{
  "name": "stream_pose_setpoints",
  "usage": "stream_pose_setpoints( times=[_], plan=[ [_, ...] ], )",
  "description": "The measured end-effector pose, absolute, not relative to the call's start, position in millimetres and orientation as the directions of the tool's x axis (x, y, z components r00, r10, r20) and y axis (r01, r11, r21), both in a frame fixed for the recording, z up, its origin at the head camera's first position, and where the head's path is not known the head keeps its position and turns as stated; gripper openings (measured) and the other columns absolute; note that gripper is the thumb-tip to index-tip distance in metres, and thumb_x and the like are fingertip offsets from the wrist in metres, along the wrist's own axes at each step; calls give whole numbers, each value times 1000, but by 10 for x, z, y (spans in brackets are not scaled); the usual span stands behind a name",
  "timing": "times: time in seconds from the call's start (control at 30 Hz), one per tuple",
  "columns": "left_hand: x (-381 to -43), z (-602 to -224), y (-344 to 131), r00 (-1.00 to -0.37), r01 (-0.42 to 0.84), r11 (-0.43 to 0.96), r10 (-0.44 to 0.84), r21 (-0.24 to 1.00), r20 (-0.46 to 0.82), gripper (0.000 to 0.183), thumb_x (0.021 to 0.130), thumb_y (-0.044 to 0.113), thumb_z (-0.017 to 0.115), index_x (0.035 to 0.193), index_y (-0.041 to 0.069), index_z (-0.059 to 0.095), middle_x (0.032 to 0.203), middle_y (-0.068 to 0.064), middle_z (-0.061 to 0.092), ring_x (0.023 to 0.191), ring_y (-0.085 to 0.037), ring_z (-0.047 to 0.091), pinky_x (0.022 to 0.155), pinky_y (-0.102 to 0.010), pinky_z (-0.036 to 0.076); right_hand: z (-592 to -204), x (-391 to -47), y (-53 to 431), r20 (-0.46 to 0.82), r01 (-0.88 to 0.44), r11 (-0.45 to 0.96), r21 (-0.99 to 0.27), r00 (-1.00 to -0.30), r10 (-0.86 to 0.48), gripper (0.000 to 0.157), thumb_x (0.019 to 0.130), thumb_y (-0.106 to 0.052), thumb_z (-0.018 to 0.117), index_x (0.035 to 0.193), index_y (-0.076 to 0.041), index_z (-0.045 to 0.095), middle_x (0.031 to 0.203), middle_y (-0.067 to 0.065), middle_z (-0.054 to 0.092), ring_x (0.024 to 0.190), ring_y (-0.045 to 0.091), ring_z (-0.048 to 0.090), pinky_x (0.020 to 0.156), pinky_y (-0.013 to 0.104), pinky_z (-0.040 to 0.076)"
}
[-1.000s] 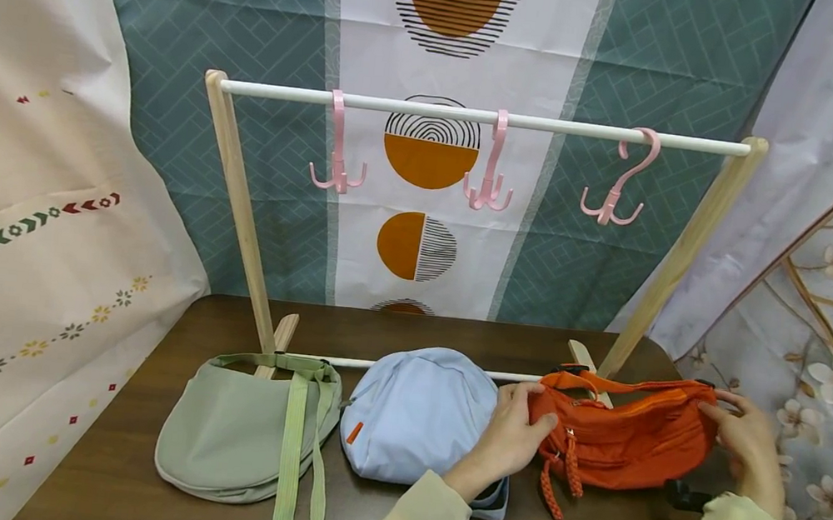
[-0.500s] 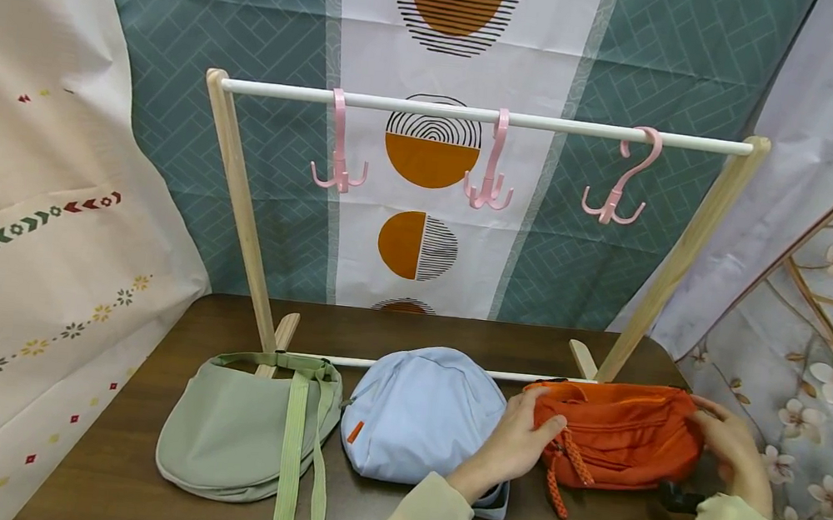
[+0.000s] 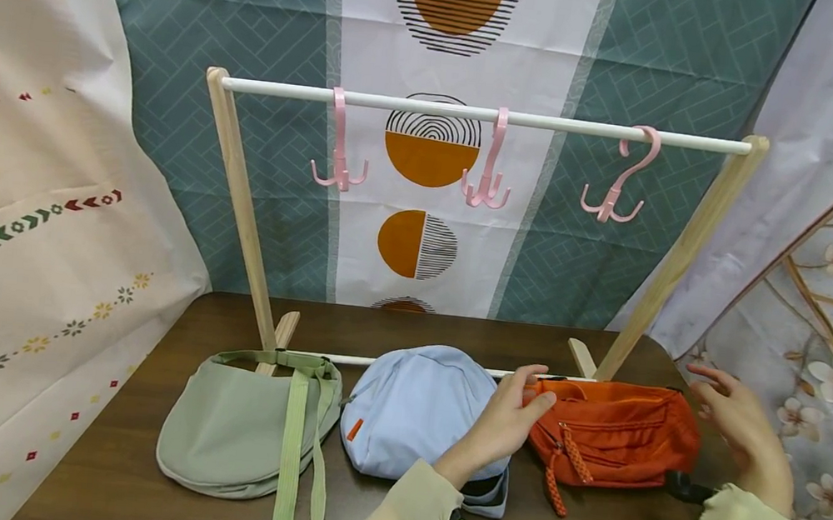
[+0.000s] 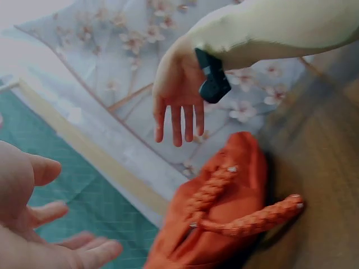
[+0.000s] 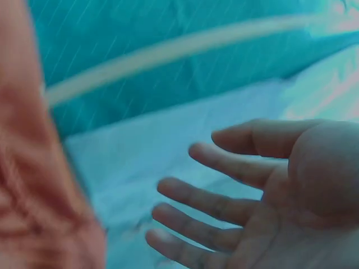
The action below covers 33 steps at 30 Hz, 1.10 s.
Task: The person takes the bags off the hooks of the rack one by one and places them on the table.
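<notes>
An orange waist bag [image 3: 618, 438] with two braided zipper pulls [image 4: 252, 218] lies on the table at the right. My left hand [image 3: 510, 415] is at the bag's left end, fingers spread and relaxed, holding nothing; in the left wrist view a gap shows between these fingers and the bag. Off the bag's right end hovers my right hand [image 3: 742, 429], its fingers loosely extended and apart from the fabric, as the right wrist view also shows. Just left of my left hand sits a light blue bag [image 3: 419, 419], partly covered by that hand and forearm.
A sage green shoulder bag [image 3: 242, 431] lies at the left, its strap hanging toward the front edge. Behind the bags stands a wooden rack with a white rail [image 3: 431, 109]. Three pink hooks hang from it, including the right one [image 3: 620, 179]. Patterned cloths surround the table.
The orange bag has been lowered flat onto the table and let go. Both hands have come away from its ends, the right one moving outward to the right.
</notes>
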State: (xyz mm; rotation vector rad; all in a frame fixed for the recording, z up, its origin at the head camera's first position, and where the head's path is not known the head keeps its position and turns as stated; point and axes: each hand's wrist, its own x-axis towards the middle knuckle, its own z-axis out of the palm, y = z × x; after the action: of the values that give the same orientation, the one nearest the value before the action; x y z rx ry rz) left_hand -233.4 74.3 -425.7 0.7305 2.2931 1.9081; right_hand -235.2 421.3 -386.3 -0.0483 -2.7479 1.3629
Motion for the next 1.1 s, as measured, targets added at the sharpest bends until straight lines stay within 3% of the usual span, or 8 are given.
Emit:
stream_pose_setpoints(
  times=[0.03,0.13,0.2,0.3,0.43,0.63,0.93,1.1],
  plan=[
    [-2350,-4231,706,-878,316,90,404,944,256,37,108,26,57,142,10,57,133,-10,58,117,-23,61,99,-33,51,-3818,-2356,4139,71,-33,610,-792,-997,38,29,112,-26,45,138,-29,58,134,31,55,88,-17,51,73,16,51],
    [-2387,-4122,595,-859,332,27,423,943,290,27,109,21,57,133,10,63,123,-5,65,99,-13,66,90,-35,57,-3663,-2369,3872,93,-100,660,-744,-995,-46,45,113,-28,45,149,-1,49,141,33,53,94,-17,53,76,14,50],
    [-2409,-4042,525,-844,344,-13,435,939,315,25,108,18,56,130,10,65,119,-4,67,91,-8,66,85,-37,60,-3583,-2377,3680,126,-167,686,-708,-986,-109,47,113,-26,47,149,5,47,138,29,58,99,-13,55,78,15,50],
    [-2436,-3917,419,-836,363,-58,420,930,352,23,108,14,57,128,10,67,120,-5,68,95,-9,66,85,-34,60,-3478,-2378,3396,147,-246,687,-684,-968,-201,46,113,-23,48,149,4,48,140,28,58,104,-7,58,83,19,51],
    [-2468,-3765,274,-841,386,-111,367,916,398,22,107,11,56,126,7,68,119,-12,68,102,-22,66,85,-29,58,-3385,-2367,3086,185,-328,651,-685,-942,-279,41,112,-21,50,147,0,53,136,23,62,106,-5,60,86,22,53],
    [-2497,-3647,93,-849,409,-138,306,902,431,22,107,10,57,125,2,68,117,-15,69,104,-33,67,89,-35,58,-3408,-2402,2765,235,-411,581,-703,-904,-356,34,111,-20,52,140,-5,61,125,13,69,109,2,64,91,19,51],
    [-2593,-3599,-91,-860,429,-152,232,890,454,22,107,8,57,124,-1,67,113,-20,69,99,-27,68,91,-50,57,-3526,-2473,2551,281,-449,529,-720,-886,-370,28,110,-20,54,133,-9,67,118,7,72,110,12,66,93,20,50],
    [-2616,-3544,-184,-870,436,-131,194,890,454,21,107,9,56,123,2,68,112,-18,69,96,-19,68,92,-53,57,-3525,-2473,2409,316,-459,512,-726,-884,-344,30,110,-19,55,135,-9,65,128,7,67,116,17,63,94,16,48]
  ],
)
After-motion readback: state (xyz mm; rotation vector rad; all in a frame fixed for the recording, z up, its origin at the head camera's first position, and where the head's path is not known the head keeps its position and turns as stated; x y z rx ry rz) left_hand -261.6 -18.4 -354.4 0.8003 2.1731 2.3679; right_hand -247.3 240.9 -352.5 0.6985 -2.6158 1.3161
